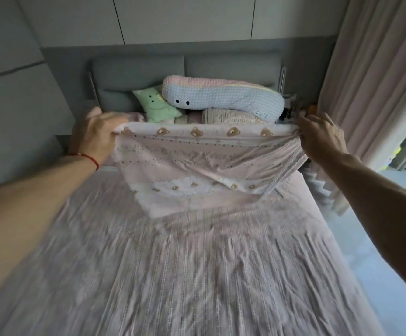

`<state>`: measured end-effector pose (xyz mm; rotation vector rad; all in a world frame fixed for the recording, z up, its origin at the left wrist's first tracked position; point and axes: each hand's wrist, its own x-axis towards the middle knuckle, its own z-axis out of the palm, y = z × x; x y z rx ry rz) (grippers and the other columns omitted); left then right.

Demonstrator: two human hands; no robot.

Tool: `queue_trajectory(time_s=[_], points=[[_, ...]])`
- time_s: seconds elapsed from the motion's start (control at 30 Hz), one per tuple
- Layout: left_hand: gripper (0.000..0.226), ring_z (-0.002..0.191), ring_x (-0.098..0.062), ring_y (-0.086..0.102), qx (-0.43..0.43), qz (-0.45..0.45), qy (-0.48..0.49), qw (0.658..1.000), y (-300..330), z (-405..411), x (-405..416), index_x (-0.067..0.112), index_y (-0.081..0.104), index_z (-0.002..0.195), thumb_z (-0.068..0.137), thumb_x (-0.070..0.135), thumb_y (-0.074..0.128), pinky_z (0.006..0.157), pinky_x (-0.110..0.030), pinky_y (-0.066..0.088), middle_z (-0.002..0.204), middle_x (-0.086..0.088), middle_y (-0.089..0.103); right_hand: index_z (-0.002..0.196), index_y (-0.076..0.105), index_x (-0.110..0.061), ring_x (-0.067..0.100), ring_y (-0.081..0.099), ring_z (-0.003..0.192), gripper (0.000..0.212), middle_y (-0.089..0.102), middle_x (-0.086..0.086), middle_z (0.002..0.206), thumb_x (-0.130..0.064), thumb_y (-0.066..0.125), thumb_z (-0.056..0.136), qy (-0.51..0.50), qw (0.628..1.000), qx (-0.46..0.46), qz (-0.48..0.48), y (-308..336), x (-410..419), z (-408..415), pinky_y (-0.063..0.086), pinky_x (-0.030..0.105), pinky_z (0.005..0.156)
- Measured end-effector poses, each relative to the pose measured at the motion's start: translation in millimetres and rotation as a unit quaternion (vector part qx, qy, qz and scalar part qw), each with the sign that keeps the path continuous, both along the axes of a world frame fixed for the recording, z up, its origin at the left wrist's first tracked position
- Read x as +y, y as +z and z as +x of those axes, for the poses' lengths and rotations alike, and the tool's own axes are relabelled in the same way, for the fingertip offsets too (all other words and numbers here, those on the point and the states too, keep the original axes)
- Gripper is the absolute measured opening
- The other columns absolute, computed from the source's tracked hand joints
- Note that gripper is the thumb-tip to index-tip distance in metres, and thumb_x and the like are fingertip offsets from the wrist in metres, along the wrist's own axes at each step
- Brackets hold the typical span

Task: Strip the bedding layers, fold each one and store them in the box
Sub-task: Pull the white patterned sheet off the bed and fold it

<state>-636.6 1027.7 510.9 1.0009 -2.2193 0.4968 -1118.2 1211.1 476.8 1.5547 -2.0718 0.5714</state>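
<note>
Two hands up: your left hand (95, 134) and right hand (318, 137) each pinch a corner of the bear-print sheet (197, 161), lifted over the striped cover (197, 263). Early days; nothing folded, no box visible.

Bedspread (185, 275) foreground blurred, perhaps striped

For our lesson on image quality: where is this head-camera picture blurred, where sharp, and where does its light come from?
Head view: the striped bed cover in the foreground is streaked with motion blur; the long blue cushion and the bear-print sheet look sharper; daylight enters at the right by the curtain; wide-angle distortion bends the room's edges.
</note>
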Motion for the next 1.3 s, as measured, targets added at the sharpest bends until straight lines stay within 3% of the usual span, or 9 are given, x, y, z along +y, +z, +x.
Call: queue_trajectory(time_s=[0.1,0.23,0.4,0.5,0.6,0.7,0.9,1.1,1.3], points=[[0.034,0.076,-0.03,0.048,-0.001,-0.025,-0.032,0.999,-54,32,24,0.013,0.077,0.104,0.075,-0.006,0.077,0.064,-0.039,0.039,0.097,-0.01,0.076,0.112,0.066,-0.008,0.039,0.056,0.104,0.023,0.071,0.014,0.108,-0.005,0.058,0.091,0.035,0.999,0.029,-0.006,-41,39,17,0.05,0.05,0.067],[0.04,0.082,-0.028,0.055,-0.083,0.018,-0.052,0.995,-169,78,88,0.017,0.078,0.102,0.068,0.003,0.064,0.069,-0.04,0.033,0.092,-0.002,0.076,0.104,0.071,-0.009,0.038,0.061,0.098,0.023,0.072,0.011,0.097,-0.003,0.072,0.081,0.043,0.998,0.016,0.041,-142,110,55,0.053,0.049,0.07],[0.031,0.071,-0.022,0.069,-0.153,0.212,-0.085,0.961,-330,129,195,0.031,0.077,0.085,0.067,0.017,0.056,0.066,-0.037,0.049,0.077,0.012,0.074,0.09,0.079,-0.019,0.031,0.071,0.095,0.022,0.078,0.004,0.095,-0.01,0.071,0.071,0.031,0.985,-0.077,0.152,-308,212,115,0.055,0.044,0.074],[0.036,0.058,-0.023,0.069,-0.204,0.361,-0.025,0.91,-410,148,256,0.039,0.077,0.074,0.053,0.013,0.066,0.055,-0.032,0.056,0.072,0.012,0.074,0.081,0.079,-0.023,0.028,0.074,0.091,0.028,0.079,0.001,0.091,-0.017,0.057,0.066,0.028,0.963,-0.154,0.221,-395,276,150,0.059,0.042,0.073],[0.053,0.081,-0.023,0.075,-0.164,0.483,0.055,0.859,-467,174,311,0.041,0.079,0.101,0.067,0.003,0.065,0.068,-0.029,0.06,0.099,0.012,0.077,0.076,0.079,-0.023,0.029,0.075,0.082,0.025,0.076,0.002,0.082,-0.007,0.074,0.058,-0.007,0.946,-0.195,0.26,-434,339,185,0.061,0.039,0.066],[0.06,0.117,-0.016,0.065,-0.151,0.501,0.082,0.848,-475,190,348,0.045,0.063,0.131,0.087,0.006,0.053,0.096,-0.026,0.05,0.131,0.015,0.066,0.072,0.076,-0.03,0.027,0.073,0.079,0.028,0.072,-0.005,0.077,-0.014,0.063,0.053,-0.037,0.929,-0.22,0.297,-432,376,204,0.054,0.031,0.06],[0.068,0.116,-0.004,0.064,-0.122,0.584,0.093,0.797,-464,226,392,0.064,0.06,0.12,0.089,0.004,0.05,0.096,-0.012,0.047,0.136,0.013,0.063,0.068,0.073,-0.032,0.022,0.068,0.078,0.021,0.066,-0.011,0.072,-0.04,0.055,0.059,-0.024,0.909,-0.236,0.342,-408,425,223,0.054,0.034,0.064],[0.075,0.101,-0.009,0.068,-0.133,0.606,0.075,0.781,-445,249,410,0.079,0.055,0.081,0.079,0.004,0.055,0.088,-0.019,0.052,0.107,0.012,0.072,0.065,0.068,-0.031,0.019,0.065,0.079,0.013,0.055,-0.017,0.069,-0.029,0.055,0.064,-0.008,0.899,-0.239,0.366,-382,444,224,0.048,0.031,0.072],[0.02,0.084,-0.009,0.068,-0.102,0.721,0.006,0.686,-387,248,392,0.045,0.076,0.076,0.082,0.026,0.078,0.076,-0.028,0.051,0.082,0.007,0.071,0.063,0.065,-0.03,0.015,0.064,0.073,0.024,0.062,-0.018,0.071,-0.01,0.065,0.05,0.004,0.903,-0.239,0.358,-343,436,223,0.036,0.016,0.073]])
